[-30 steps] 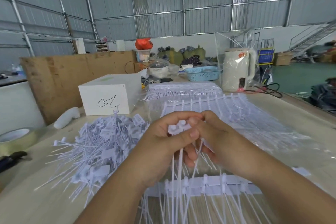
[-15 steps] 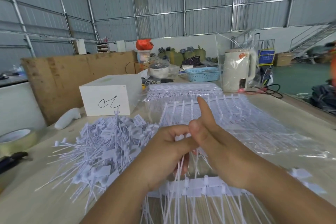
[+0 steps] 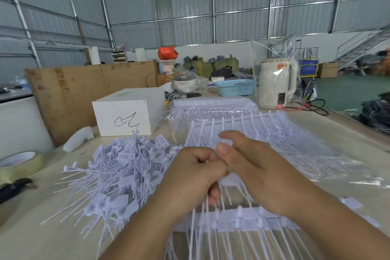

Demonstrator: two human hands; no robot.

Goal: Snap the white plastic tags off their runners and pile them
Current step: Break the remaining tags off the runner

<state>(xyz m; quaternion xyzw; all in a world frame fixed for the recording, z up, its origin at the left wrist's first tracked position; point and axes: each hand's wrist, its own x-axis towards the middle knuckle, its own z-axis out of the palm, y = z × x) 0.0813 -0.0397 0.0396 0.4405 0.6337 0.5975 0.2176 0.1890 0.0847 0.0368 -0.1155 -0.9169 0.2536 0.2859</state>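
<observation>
A white box (image 3: 128, 112) with a black scribble on its front stands toward the far left of the desk (image 3: 348, 150), just in front of a brown board (image 3: 84, 88) standing upright along the left edge. A roll of tape (image 3: 20, 163) and a black tool (image 3: 12, 188) lie at the near left edge, and a white handle-shaped object (image 3: 78, 138) lies near the box. Along the far edge stand a blue basket (image 3: 235, 87), a lidded pot (image 3: 186, 82) and a cream kettle (image 3: 276, 83) wrapped in clear plastic.
</observation>
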